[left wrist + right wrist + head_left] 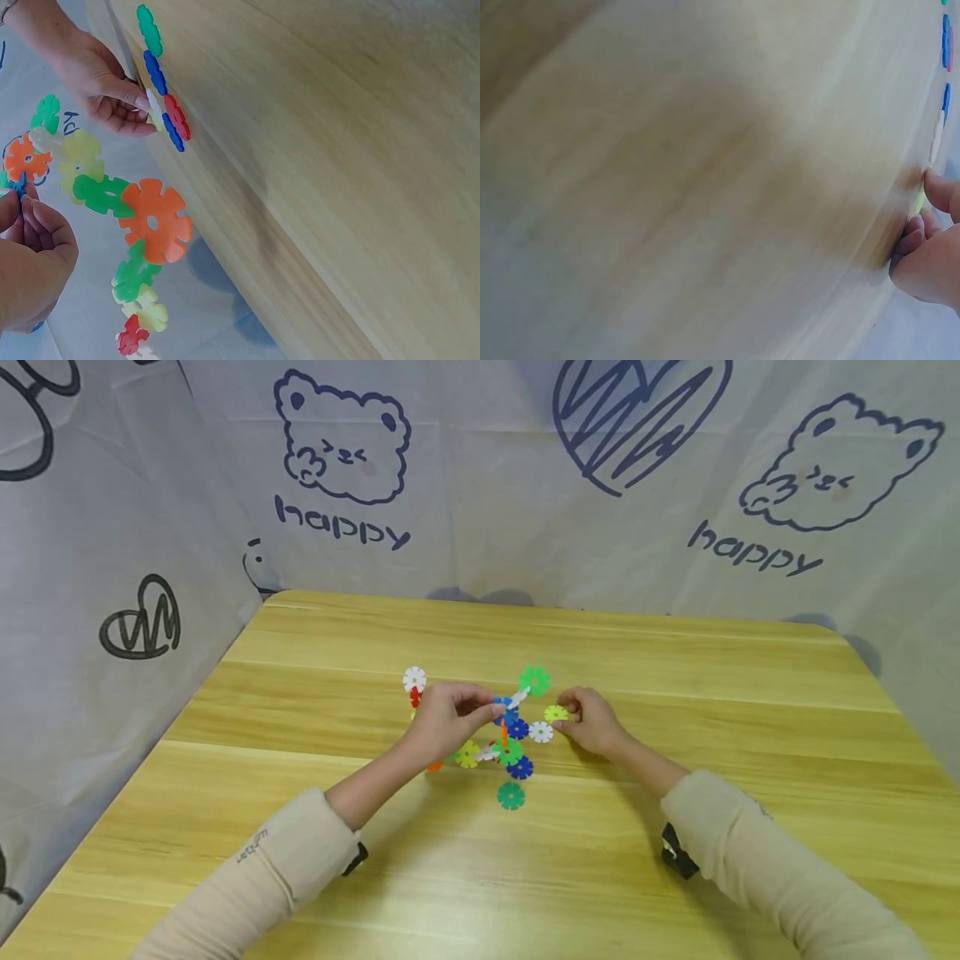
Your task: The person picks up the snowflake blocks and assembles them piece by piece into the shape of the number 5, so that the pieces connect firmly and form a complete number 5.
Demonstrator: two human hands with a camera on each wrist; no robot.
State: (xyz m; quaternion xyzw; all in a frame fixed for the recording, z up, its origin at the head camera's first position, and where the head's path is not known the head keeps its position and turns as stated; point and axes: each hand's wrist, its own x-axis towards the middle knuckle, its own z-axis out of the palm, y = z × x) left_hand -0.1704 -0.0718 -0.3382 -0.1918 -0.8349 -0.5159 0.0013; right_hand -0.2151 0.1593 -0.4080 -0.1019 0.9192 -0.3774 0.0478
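My left hand [442, 722] pinches a blue notched disc [504, 710], part of a joined chain of plastic snowflake discs. In the left wrist view that chain shows a large orange disc [155, 220], a green disc [103, 194] and a yellow disc [81, 159]. Over to the right, my right hand [592, 720] holds a yellow snowflake disc [556, 713] between thumb and fingers. A white disc [541, 732] sits close beside it; whether the two are joined, I cannot tell. The right wrist view shows the right hand [930, 259] at its edge.
Nearer me are a dark blue disc [520, 767] and a teal-green disc [512, 796]. The chain's far ends carry a white disc [414, 678] and a green disc [535, 681]. Beneath is a wood-grain table [480, 893], with a drawn-on white cloth [487, 527] behind.
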